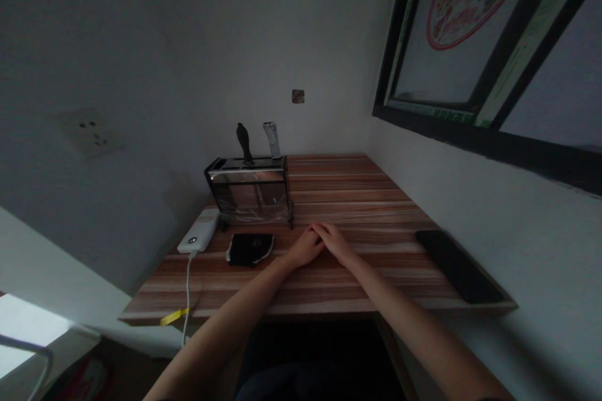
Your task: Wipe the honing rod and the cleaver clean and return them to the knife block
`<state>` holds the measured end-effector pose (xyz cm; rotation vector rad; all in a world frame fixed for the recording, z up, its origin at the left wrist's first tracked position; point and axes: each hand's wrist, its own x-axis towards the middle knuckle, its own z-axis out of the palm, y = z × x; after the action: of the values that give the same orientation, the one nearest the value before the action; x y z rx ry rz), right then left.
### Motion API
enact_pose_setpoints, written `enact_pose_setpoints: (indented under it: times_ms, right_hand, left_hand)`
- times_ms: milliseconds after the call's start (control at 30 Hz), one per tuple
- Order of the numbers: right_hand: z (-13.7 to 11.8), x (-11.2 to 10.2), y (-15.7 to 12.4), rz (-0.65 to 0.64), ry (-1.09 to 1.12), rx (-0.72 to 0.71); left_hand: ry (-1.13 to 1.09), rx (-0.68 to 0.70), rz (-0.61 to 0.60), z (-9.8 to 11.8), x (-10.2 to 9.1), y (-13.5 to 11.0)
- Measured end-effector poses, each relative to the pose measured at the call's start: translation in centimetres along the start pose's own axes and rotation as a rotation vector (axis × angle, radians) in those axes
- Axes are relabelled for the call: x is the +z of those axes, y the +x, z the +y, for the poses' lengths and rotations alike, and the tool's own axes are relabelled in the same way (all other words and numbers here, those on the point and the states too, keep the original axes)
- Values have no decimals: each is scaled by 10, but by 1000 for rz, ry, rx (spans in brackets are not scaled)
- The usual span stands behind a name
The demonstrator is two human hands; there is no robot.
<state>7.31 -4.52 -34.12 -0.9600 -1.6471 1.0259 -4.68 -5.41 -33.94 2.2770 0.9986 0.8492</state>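
Note:
My left hand (305, 247) and my right hand (332, 240) rest together on the striped wooden table (338, 182). The fingers of the right lie across those of the left, and both look extended, with nothing visible in them. Left of my hands is a small flat black item (250, 249) with a pale edge; its kind is unclear. Behind it stands a knife rack (249, 191) with a clear front, holding a black-handled knife (243, 143) and a second, wrapped handle (272, 139).
A white power bank (202, 230) with a white cable (188, 285) lies at the left edge. Yellow tape (174, 317) hangs at the front edge. A black phone (458, 265) lies on the right, beside the wall. A dark-framed window (470, 75) is above.

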Motion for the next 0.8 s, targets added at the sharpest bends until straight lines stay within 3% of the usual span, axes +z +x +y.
enact_pose_setpoints:
  times_ms: [800]
  right_hand:
    - [2,0,1,-12,-4,-18]
  left_hand:
    - [18,4,-1,-6,3,1]
